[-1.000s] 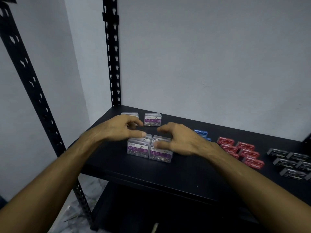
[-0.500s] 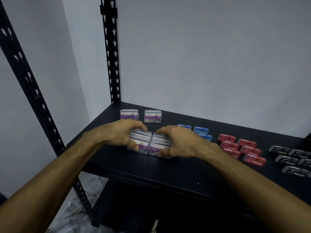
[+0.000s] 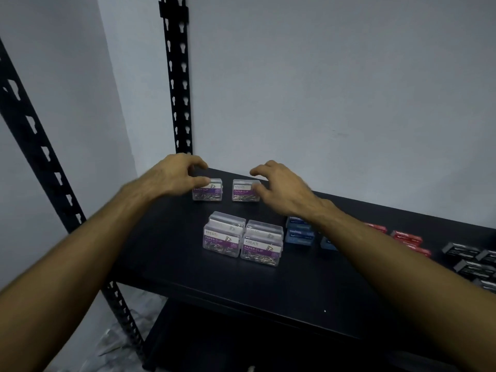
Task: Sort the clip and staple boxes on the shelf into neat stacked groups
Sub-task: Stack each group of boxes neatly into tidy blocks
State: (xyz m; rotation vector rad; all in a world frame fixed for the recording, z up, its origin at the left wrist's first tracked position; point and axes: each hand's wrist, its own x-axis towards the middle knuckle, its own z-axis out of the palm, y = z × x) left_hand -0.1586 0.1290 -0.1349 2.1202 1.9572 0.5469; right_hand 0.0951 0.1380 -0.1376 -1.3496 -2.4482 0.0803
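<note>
Shelf: a flat black metal shelf board (image 3: pixel 268 285) on slotted black uprights (image 3: pixel 178 76), set against a pale grey wall.
Front clip boxes: four clear plastic paper-clip boxes with purple-and-white labels (image 3: pixel 243 241) sit in a tight block near the shelf's middle, two in front and two just behind, sides touching; no hand touches them.
Back left clip box: a clear plastic paper-clip box with a purple label (image 3: pixel 208 190) stands at 11 o'clock from the front block, well apart from it.
Back right clip box: a matching clear plastic paper-clip box (image 3: pixel 245 191) stands just beside the back left one, at its 3 o'clock, with a gap between them.
Left hand: the left hand (image 3: pixel 174 174) is over the back left clip box, fingers curled and spread, thumb tip at the box's upper left corner; I cannot tell whether it grips.
Right hand: the right hand (image 3: pixel 279 185) is at the back right clip box, fingers spread, thumb against the box's right front; not closed around it.
Blue boxes: small blue cardboard staple boxes (image 3: pixel 299 233) lie at 3 o'clock from the front block, partly hidden by the right forearm.
Red boxes: small red staple boxes (image 3: pixel 405 237) lie further towards 3 o'clock.
Dark boxes: dark grey staple boxes (image 3: pixel 467 257) lie at the shelf's far right edge.
</note>
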